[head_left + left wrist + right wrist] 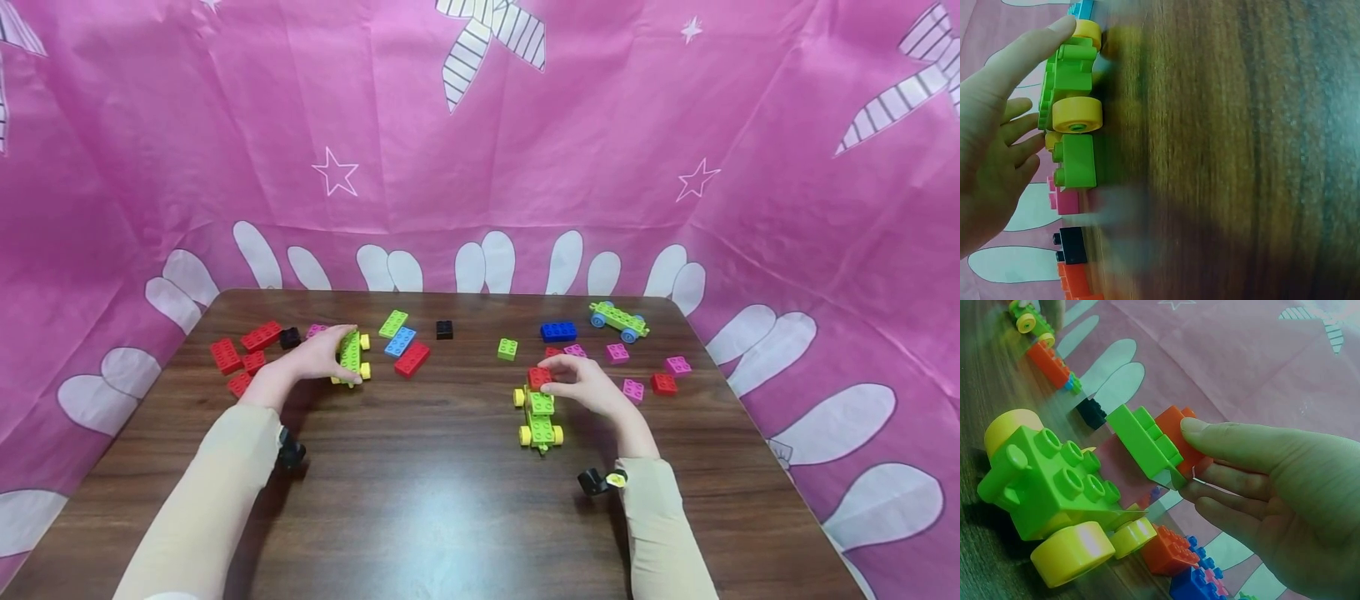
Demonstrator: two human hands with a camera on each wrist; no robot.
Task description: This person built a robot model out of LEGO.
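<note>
At the left, my left hand [318,354] spans a green toy car base [350,357] with yellow wheels, thumb at its near end and fingers at the far end. That base's wheels stand on the table. On the right side, my right hand [588,385] pinches a red brick [539,377] between thumb and fingers. The brick is at a green brick [1144,445] over the far part of a second green car base [541,429] with yellow wheels. The wrist view does not show clearly how red and green bricks meet. Bare studs show on this base's near end.
A third car base [618,320] with blue wheels stands at the back right, near a blue brick [558,332] and several pink bricks [633,390]. Red bricks [227,356] lie at the far left. Mid-table are a black brick [445,330] and a light blue brick [401,342].
</note>
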